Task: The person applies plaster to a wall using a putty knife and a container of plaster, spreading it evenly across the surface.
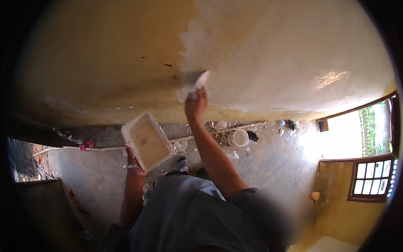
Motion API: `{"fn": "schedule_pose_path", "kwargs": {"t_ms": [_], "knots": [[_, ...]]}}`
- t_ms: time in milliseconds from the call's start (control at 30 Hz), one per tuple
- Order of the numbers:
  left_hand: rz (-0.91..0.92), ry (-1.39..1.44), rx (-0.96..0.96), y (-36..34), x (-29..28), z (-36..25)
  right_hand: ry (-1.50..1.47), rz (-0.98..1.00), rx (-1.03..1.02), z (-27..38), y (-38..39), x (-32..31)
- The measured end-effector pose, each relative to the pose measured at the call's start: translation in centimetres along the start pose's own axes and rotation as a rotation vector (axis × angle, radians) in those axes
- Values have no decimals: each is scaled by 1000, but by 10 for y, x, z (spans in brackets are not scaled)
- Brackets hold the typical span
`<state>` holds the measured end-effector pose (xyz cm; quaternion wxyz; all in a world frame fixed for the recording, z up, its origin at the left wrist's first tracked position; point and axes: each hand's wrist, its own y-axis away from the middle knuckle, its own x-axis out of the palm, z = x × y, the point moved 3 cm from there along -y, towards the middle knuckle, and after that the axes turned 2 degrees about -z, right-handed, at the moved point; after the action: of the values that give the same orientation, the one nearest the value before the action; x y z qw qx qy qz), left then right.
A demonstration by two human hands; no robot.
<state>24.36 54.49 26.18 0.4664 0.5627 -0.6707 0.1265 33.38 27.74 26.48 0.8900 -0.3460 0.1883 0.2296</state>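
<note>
My right hand is closed around a putty knife whose blade is smeared white. The blade lies against or very near the wall, at the border between bare yellow paint and a pale skim coat. Lower left, my left hand grips a rectangular tub by its near left edge. Its rim is crusted white, and a layer of cream-coloured paste covers the inside. The fingers under the tub are hidden.
A white bucket stands on the spattered floor near the wall. Long pole lies along the wall's foot, with a pink cloth at its left. A bright doorway and a barred window are at right.
</note>
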Motion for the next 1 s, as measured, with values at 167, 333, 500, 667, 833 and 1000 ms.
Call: {"fn": "schedule_pose_path", "kwargs": {"t_ms": [167, 333, 500, 667, 833, 1000], "knots": [[-8, -38, 59, 3, 3, -7, -132, 45, 140, -50, 40, 13], [-66, -52, 66, 8, -3, -8, -1034, -176, 1199, -97, 8, 3], [-135, -59, 95, 13, -11, -10, -1089, -85, 1126, -2, -61, -7], [-145, -66, 100, 7, -16, -8, -824, 46, 418, 52, -31, 0], [-140, -47, 127, 9, -10, -9, -1212, -44, 854, -6, -10, -31], [-112, -57, 106, 9, -5, -7, -1244, -218, 1178, -64, -68, -27]]}}
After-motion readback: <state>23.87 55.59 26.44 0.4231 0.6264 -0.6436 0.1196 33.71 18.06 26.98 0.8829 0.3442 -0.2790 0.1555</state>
